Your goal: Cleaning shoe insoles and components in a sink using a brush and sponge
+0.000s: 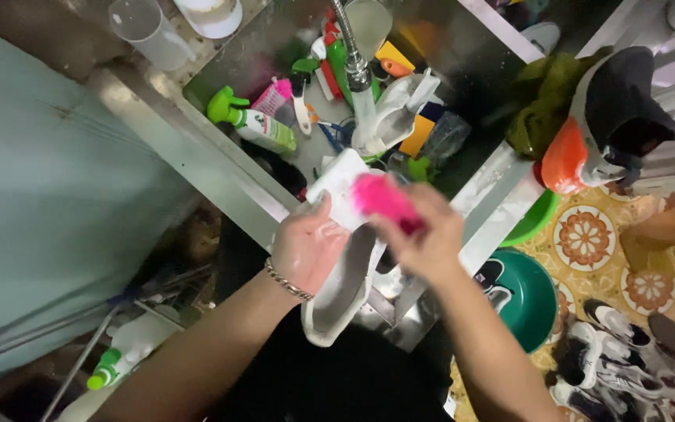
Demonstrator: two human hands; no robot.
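Note:
My left hand, with a chain bracelet on the wrist, grips a white shoe by its side and holds it over the front edge of a steel sink. My right hand is closed on a bright pink brush, blurred with motion, pressed against the shoe's toe end. A flexible tap hangs over the sink just beyond the shoe.
The sink holds a green spray bottle, brushes, another white shoe and other clutter. A plastic jug stands on the counter. Green basins sit on the patterned floor at right, beside several sneakers. An orange-black shoe rests on a rack.

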